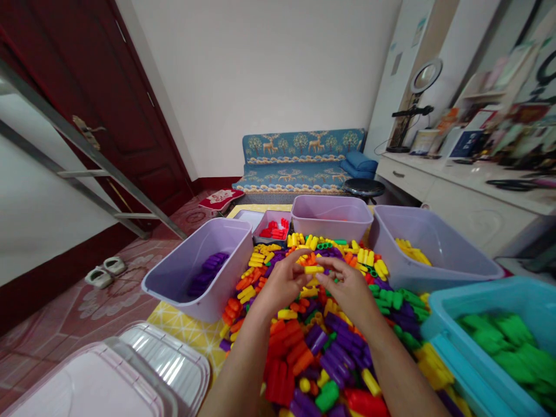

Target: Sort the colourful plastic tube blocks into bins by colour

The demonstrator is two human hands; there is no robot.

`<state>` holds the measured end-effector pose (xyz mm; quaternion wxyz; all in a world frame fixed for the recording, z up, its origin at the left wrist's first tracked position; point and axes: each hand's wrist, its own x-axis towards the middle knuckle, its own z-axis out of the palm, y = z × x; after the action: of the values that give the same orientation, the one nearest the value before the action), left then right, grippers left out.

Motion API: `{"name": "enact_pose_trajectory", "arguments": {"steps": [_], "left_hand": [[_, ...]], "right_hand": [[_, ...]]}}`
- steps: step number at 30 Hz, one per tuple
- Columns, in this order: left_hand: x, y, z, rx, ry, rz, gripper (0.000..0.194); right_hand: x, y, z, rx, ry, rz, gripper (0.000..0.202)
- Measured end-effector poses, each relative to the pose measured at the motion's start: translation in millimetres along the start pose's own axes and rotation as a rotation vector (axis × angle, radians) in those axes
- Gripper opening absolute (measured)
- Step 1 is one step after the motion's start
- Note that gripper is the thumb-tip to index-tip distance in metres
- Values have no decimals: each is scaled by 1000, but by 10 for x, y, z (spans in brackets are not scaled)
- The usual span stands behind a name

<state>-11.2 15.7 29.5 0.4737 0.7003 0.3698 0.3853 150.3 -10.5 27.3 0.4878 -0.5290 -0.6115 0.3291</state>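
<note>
Over a pile of colourful plastic pieces (334, 353), both hands meet near the middle of the head view. A small yellow piece (313, 269) lies between their fingertips. My left hand (284, 278) has its thumb and fingers closed around the left end of it. At the right end, the fingers of my right hand (347, 284) are bent round and touch or nearly touch the piece. Red, orange, purple, green and yellow pieces lie beneath and around both hands, many of them joined in short rows.
Lilac bins hold purple pieces (197, 298) at left and yellow pieces at right (434, 266); another (332, 220) stands behind. A teal bin (443, 313) holds green pieces. Lids (167, 359) lie front left. A small tray of red pieces (273, 229) sits behind.
</note>
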Motion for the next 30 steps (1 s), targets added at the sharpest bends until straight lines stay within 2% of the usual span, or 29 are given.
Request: {"name": "enact_pose_trajectory", "arguments": {"steps": [3, 6, 10, 12, 16, 18, 20, 21, 24, 26, 28, 30], "left_hand": [[-4, 23, 14, -76, -31, -19, 50], [-4, 39, 32, -52, -28, -14, 45], [5, 42, 37, 161, -21, 20, 37], [15, 24, 17, 286, 8, 14, 29], [34, -60, -76, 574, 151, -48, 20], [37, -104, -126, 672, 184, -78, 20], [34, -133, -162, 704, 180, -96, 22], [32, -140, -174, 712, 177, -104, 23], [27, -139, -188, 740, 177, -125, 24], [25, -133, -194, 771, 189, -128, 25], [23, -131, -204, 825, 230, -133, 28], [18, -138, -217, 898, 288, -154, 35]], "right_hand": [[0, 3, -25, -87, -2, -5, 30], [-2, 0, -60, -128, -44, -38, 28], [-20, -36, -135, -222, -113, -56, 20], [-34, -41, -183, -221, -152, -3, 20], [-34, 23, -286, -84, -183, 146, 23], [-10, 66, -334, -5, -133, 186, 22], [26, 88, -378, 100, -25, 200, 24], [45, 86, -399, 180, 70, 188, 26], [93, 48, -467, 531, 485, 32, 28], [108, 18, -517, 745, 655, -65, 24], [108, 9, -557, 827, 662, -44, 24], [101, 31, -565, 753, 595, 57, 28]]}}
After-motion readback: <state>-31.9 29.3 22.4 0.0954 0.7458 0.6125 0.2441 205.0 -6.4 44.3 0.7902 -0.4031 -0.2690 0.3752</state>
